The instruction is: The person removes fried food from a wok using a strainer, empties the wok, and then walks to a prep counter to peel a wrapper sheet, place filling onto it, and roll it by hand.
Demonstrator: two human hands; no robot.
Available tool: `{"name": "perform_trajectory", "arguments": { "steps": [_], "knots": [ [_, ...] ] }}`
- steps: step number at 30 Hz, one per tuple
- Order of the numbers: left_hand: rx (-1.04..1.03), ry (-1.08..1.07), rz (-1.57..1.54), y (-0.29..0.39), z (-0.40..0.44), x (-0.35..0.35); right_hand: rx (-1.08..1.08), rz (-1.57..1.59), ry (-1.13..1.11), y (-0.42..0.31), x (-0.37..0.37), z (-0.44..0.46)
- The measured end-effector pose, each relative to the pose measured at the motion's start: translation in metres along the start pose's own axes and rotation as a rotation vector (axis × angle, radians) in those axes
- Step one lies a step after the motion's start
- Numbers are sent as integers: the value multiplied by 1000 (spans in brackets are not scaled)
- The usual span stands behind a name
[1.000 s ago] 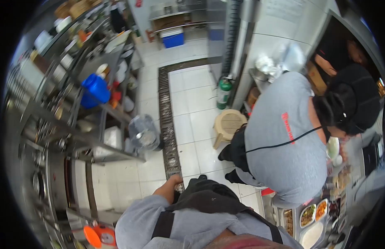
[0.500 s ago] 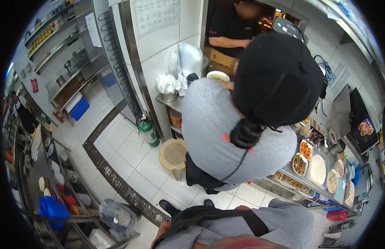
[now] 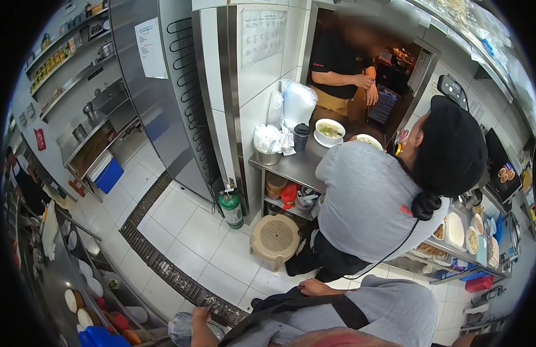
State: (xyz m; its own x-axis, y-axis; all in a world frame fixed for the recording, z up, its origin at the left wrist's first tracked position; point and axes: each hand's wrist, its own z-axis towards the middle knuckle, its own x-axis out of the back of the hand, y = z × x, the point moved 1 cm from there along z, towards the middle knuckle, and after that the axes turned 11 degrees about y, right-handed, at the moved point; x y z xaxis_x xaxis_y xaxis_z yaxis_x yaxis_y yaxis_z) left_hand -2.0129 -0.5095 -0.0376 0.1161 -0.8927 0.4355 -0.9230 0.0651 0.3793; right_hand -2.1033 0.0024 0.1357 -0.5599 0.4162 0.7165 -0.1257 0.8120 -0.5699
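My left hand (image 3: 202, 315) hangs low at my left side, beside a clear plastic container (image 3: 180, 328) on the lower left counter. Its fingers are mostly hidden, and I cannot tell whether it touches the plastic. In front of my apron rests my right hand (image 3: 316, 288), its fingers curled in with nothing visible in them. Just ahead stands a co-worker (image 3: 378, 199) in a grey shirt and black cap, back to me. At the pass counter (image 3: 300, 165) are a white soup bowl (image 3: 329, 132) and a second bowl (image 3: 369, 140) by the co-worker's hand.
A beige stool (image 3: 275, 238) and a green fire extinguisher (image 3: 230, 208) stand ahead on the tiles. A floor drain (image 3: 169, 272) runs along the left. Food trays (image 3: 455, 229) line the right counter. Another person (image 3: 340, 72) in black stands behind the pass.
My view has turned, bringing more of the pass counter and the bowls into sight. The co-worker appears farther right. My left hand has moved left, and my right hand shows more fully.
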Motion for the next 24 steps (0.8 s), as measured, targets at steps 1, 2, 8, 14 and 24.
{"name": "perform_trajectory", "arguments": {
  "steps": [1, 2, 8, 14, 24],
  "knots": [
    [-7, -7, -106, 24, -11, 11, 9, 7, -9, -16, 6, 8],
    [-10, -4, -97, 46, -12, 18, 7, 16, -5, -20, 2, 17],
    [-201, 138, -390, 167, -24, 62, -172, -296, -121, 2, -8, 64],
    [-206, 55, -255, 214, -2, 123, -336, -280, -160, -8, 2, 147],
    [-113, 113, 139, 87, 59, 141, 67, -310, 180, -133, 88, 448]
  ]
}}
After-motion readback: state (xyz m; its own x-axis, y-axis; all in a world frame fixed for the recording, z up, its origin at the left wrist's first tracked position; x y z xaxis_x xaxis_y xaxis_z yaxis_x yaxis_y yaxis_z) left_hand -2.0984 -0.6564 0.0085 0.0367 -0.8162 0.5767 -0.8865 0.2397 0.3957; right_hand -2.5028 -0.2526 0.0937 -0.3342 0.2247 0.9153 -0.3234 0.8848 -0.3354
